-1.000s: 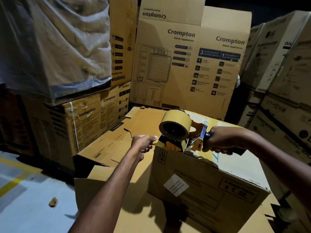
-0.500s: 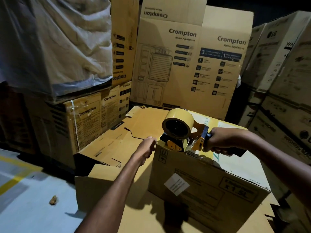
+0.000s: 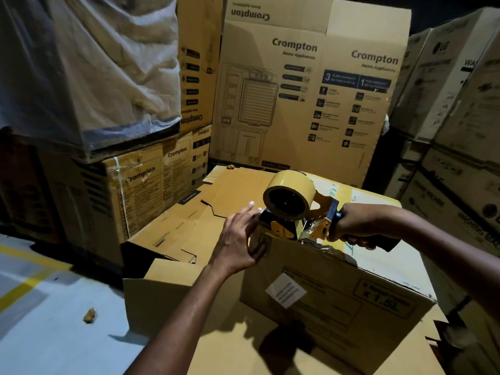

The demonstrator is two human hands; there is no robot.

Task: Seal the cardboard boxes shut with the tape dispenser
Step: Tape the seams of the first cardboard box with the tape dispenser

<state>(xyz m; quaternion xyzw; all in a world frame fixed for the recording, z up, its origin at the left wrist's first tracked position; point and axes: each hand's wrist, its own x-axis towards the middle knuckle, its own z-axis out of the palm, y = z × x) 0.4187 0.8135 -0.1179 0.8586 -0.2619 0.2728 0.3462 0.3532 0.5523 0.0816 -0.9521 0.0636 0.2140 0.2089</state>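
**On the left top edge of the cardboard box (image 3: 338,307): tape dispenser (image 3: 292,209) planted**

Left hand (image 3: 238,239), fingers straight, presses the box's end face, right beside the yellow dispenser's front. Right hand (image 3: 359,226) is curled tight round the black handle.

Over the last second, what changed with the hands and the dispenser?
The left hand uncurled from a fist and moved slightly right, its fingers now straight against the top left corner of the box, under the tape dispenser. Unchanged: the right hand grips the handle, and the dispenser sits at that box edge.
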